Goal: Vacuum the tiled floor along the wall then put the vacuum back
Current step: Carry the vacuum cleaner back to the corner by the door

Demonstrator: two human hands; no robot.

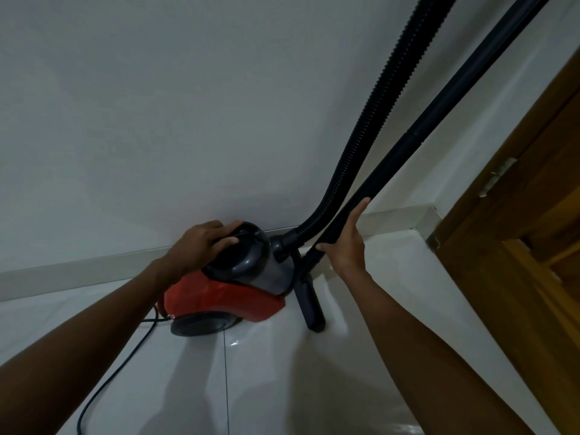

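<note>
A red and grey canister vacuum (229,293) stands on the white tiled floor (266,372) against the wall. My left hand (201,243) rests on its dark top handle with the fingers curled over it. My right hand (345,243) holds the black wand (417,130) low down, thumb round one side and fingers straight along it. The wand leans up toward the upper right. Its black floor head (310,306) sits on the tiles beside the canister. A ribbed black hose (386,98) rises from the canister's front.
A black power cord (119,365) trails from the vacuum's rear across the floor to the lower left. A white skirting board (94,265) runs along the white wall (188,105). A wooden door frame (514,215) stands at the right.
</note>
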